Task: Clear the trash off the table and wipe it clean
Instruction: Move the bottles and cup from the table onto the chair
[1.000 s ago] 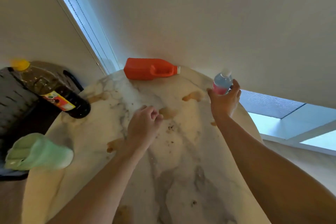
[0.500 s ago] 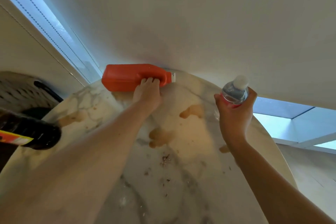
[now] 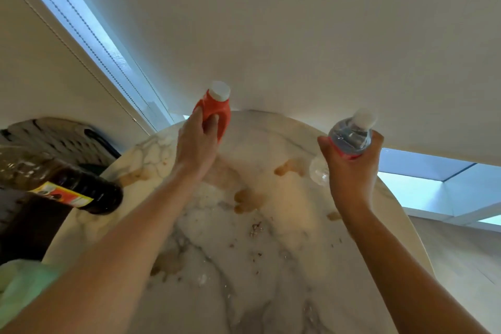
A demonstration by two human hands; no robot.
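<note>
Step in hand, by judgement: trash clearance; wiping not begun. Left hand (image 3: 196, 141) grips the orange jug (image 3: 217, 111) by its neck, raised at the far edge of the marble table (image 3: 271, 293); right hand (image 3: 349, 168) curls round a clear water bottle (image 3: 351, 133), lifted at the far right. Next move calls for carrying both to a bin, none identified in view. Brown stains (image 3: 248, 199) and crumbs (image 3: 256, 228) lie mid-table; a dark bottle (image 3: 73, 187) lies overhanging the left edge; a green cloth (image 3: 24, 285) sits near left; a dark basket (image 3: 54, 138) stands beyond the table.
</note>
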